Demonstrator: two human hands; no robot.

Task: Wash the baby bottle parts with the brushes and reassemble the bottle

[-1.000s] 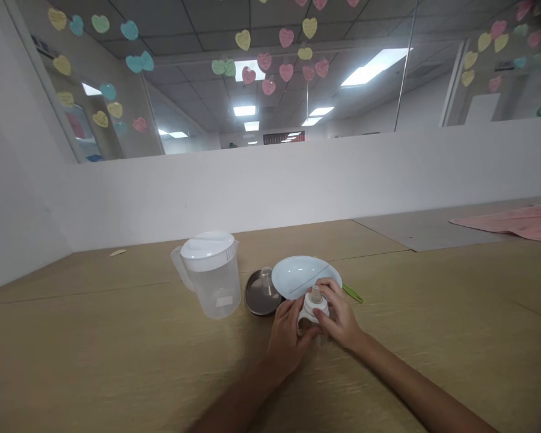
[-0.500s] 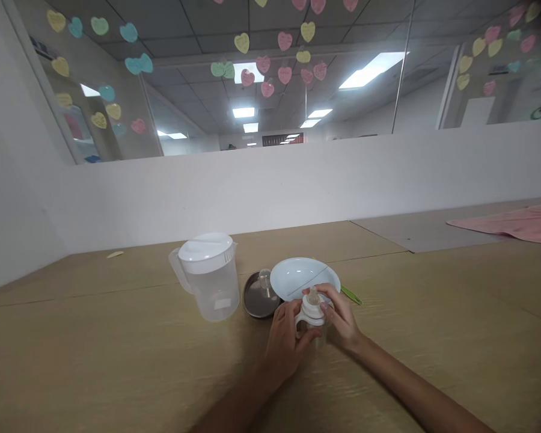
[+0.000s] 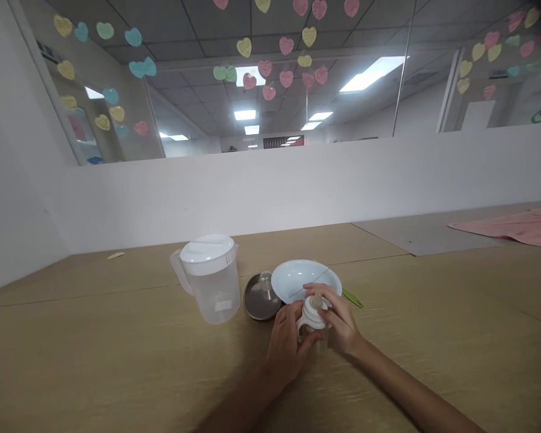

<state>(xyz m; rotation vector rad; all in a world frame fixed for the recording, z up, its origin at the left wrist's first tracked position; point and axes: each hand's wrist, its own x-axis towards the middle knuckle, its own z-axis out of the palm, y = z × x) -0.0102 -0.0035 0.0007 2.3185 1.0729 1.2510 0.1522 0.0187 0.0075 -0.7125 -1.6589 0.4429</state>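
Note:
A baby bottle (image 3: pixel 314 319) with a white collar, a side handle and a clear teat stands between my two hands. My left hand (image 3: pixel 288 340) is wrapped round its handle and lower body from the left. From the right, my right hand (image 3: pixel 340 316) grips the white collar below the teat, fingers curled over its far side. Just behind the bottle is a white bowl (image 3: pixel 297 273) with a thin rod or line across it. Left of the bowl, a clear cap (image 3: pixel 267 285) rests in a round dark metal tray (image 3: pixel 258 307).
A lidded clear plastic jug (image 3: pixel 214 288) stands left of the tray. Something green and slim, like a brush handle (image 3: pixel 352 297), sticks out right of the bowl. A pink cloth (image 3: pixel 518 228) lies far right. Behind the table (image 3: pixel 117 361) rises a white wall (image 3: pixel 252 192) with windows above.
My right fingers have shifted slightly round the bottle's collar, and the teat now tilts a little to the right. The whole view has moved slightly.

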